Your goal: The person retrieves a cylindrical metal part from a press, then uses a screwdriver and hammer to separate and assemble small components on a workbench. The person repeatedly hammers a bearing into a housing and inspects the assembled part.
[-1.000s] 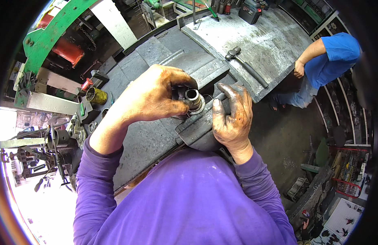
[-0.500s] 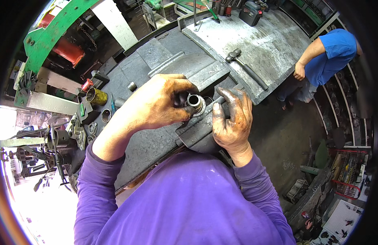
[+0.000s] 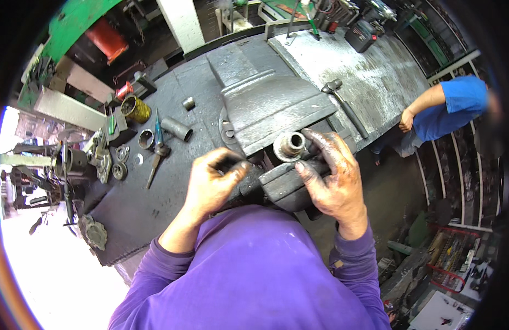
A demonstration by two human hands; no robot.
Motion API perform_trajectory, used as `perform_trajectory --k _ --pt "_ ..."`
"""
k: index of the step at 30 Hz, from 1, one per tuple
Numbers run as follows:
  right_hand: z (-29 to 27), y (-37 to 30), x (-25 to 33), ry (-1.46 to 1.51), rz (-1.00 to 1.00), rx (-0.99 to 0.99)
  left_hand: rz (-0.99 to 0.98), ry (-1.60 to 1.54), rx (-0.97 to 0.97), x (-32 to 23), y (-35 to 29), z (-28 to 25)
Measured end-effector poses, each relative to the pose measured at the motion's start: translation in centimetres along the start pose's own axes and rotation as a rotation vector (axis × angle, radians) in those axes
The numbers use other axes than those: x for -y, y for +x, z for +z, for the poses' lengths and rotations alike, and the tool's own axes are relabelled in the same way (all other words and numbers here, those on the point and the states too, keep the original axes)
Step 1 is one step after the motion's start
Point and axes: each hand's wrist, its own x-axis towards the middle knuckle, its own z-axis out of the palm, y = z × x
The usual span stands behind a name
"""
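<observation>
A short metal sleeve with a wide flange [image 3: 292, 144] stands upright at the jaws of a large dark bench vise [image 3: 276, 107]. My right hand [image 3: 337, 179] is curved around the sleeve's right side, index finger behind it and thumb at its near edge. To the left of the vise, my left hand [image 3: 217, 179] is apart from the sleeve. Its fingers are curled loosely, with a gap between thumb and index finger, and nothing shows in it. Grease blackens the fingertips of both hands. The sleeve's lower end is hidden.
A ball-peen hammer [image 3: 345, 108] lies right of the vise on a metal plate [image 3: 370, 71]. On the bench's left are a pipe piece [image 3: 176, 129], another hammer [image 3: 156, 162], a yellow can [image 3: 135, 109] and several rings. A person in a blue shirt [image 3: 458, 107] stands at the right.
My left hand has let go of the sleeve and drawn back left and down. My right hand has closed in on the sleeve. The view has shifted, showing more of the bench.
</observation>
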Motion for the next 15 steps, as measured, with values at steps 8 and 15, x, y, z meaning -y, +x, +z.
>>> perform_trajectory --k 8,15 --pt "-0.5 3.1 2.0 -0.099 0.036 0.213 -0.312 -0.687 0.410 3.7 -1.2 2.5" --pt "0.4 2.2 3.0 -0.132 0.093 0.174 -0.518 -1.077 0.402 3.9 0.6 6.3"
